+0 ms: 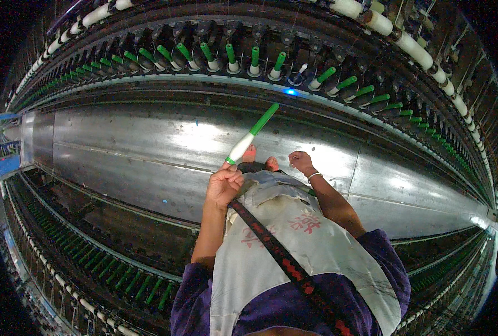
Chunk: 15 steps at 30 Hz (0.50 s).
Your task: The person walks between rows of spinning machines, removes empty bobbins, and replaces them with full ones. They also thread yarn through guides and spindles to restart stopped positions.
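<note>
Upright in my left hand [225,186] is a green bobbin [241,147] with white yarn wound on its lower part. My fingers are closed round its bottom end, and its bare green top leans away to the right. My right hand [301,162] is in front of the apron, at the right, with its fingers curled in. Whether a thread or anything else lies in them I cannot make out. Beyond both hands, a bare spindle [300,74] stands in the row of bobbins [280,65] on the spinning frame. A blue light [291,92] glows on the rail just below it.
The long rail [215,79] of the frame curves across the far side. White roving rolls [417,51] run above it. Behind me another row of green bobbins [114,276] lines a second frame. A metal floor [165,140] forms the aisle between them.
</note>
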Motion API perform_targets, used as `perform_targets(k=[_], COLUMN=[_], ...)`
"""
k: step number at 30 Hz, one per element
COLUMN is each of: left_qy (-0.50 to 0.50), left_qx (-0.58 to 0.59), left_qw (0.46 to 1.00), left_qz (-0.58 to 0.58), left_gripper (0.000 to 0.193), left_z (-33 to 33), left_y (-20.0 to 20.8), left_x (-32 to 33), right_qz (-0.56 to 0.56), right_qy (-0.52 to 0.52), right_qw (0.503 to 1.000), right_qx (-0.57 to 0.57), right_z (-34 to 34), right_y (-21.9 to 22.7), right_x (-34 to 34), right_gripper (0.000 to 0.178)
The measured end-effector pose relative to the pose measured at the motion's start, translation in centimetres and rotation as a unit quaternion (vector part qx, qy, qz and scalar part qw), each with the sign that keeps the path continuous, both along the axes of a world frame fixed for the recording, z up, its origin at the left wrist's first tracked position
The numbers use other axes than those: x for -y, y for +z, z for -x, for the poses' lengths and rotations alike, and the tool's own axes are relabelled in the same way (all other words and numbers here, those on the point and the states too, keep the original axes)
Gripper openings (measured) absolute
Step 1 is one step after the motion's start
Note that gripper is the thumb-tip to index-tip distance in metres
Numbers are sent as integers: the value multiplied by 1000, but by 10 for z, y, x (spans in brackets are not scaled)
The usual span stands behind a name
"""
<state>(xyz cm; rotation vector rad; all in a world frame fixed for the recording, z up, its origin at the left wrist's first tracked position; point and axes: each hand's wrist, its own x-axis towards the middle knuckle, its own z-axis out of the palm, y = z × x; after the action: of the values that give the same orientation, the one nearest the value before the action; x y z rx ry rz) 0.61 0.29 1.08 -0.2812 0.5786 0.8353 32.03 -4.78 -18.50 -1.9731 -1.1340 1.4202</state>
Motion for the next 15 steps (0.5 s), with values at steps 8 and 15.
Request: perform_targets(k=[8,15], left_qy=[8,13], left_qx=[-5,3], left_qw=[1000,1000], left_qz=[-3,9], left_gripper=[29,28], left_z=[0,1], left_y=[-1,0], left_x=[0,0], right_qz=[46,-5], right_qy=[-51,27], right_qw=[997,999], right_qx=[-44,37], right_z=[0,1], right_y=[-10,-3], right_x=[3,0], right_gripper=[6,12])
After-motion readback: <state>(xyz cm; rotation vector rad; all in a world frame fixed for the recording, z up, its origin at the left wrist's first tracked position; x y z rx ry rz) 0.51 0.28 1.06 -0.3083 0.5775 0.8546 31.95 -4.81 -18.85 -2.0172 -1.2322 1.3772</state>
